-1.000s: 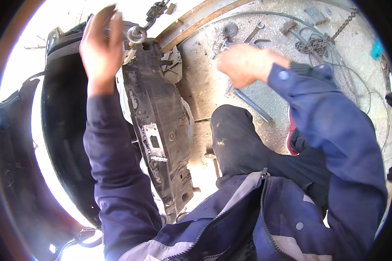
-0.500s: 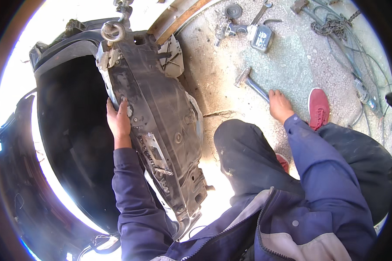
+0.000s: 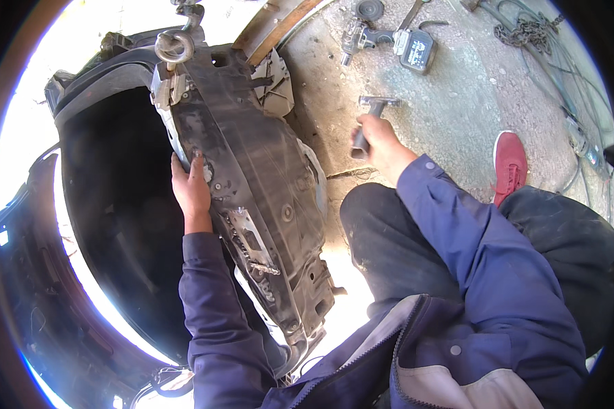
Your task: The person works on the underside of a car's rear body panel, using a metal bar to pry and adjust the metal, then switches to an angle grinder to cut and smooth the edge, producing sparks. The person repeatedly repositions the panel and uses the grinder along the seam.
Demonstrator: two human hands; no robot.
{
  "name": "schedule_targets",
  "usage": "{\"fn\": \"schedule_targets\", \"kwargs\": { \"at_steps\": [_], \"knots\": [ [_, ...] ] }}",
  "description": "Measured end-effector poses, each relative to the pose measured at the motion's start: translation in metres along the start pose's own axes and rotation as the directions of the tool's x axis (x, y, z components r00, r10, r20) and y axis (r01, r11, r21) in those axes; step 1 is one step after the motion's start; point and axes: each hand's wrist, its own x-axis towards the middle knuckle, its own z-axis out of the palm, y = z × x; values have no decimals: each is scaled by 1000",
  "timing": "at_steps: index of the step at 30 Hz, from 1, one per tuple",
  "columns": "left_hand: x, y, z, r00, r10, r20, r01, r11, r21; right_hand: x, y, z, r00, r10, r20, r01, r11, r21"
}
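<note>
My right hand (image 3: 381,136) is closed around the handle of a hammer (image 3: 378,101), held over the floor right of a dark car body panel (image 3: 249,150). The hammer's head sticks out beyond my fingers and the handle's end shows below them. My left hand (image 3: 192,191) grips the panel's left edge, thumb on the upper face and fingers over the side. Near that hand, a bare-metal bracket (image 3: 247,235) with a ragged edge sits on the panel. A clamp with a metal ring (image 3: 174,46) is fastened at the panel's far end.
A cordless impact wrench (image 3: 389,42) lies on the rough floor (image 3: 450,116) at the far side, by a black round disc (image 3: 369,9). Chain (image 3: 525,37), cables and a grinder-like tool (image 3: 583,144) lie at the right. A brown metal beam (image 3: 273,31) stands behind the panel.
My right hand has moved left and slightly away from me, lifting the hammer off the floor beside the panel. My left hand has kept its grip on the edge.
</note>
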Motion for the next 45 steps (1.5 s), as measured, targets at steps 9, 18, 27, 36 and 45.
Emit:
{"fn": "schedule_targets", "kwargs": {
  "at_steps": [9,18,27,36,45],
  "knots": [
    [-2,4,-1,999,27,-19,-27,999,25,-64,7,155,967,-36,251,-33,964,263],
    [0,5,1,1000,14,5,-14,996,-92,-27,-14,129,844,13,536,-37,999,34],
    [-4,8,0,1000,11,11,-9,993,-116,-10,9,88,999,-37,-30,44,961,272],
    [-2,0,-3,999,36,17,-34,994,-108,-16,12,113,729,212,651,-216,974,-76],
    [-4,4,-4,998,44,33,-39,991,-128,-13,23,65,991,-69,-118,99,957,272]
  ]
}}
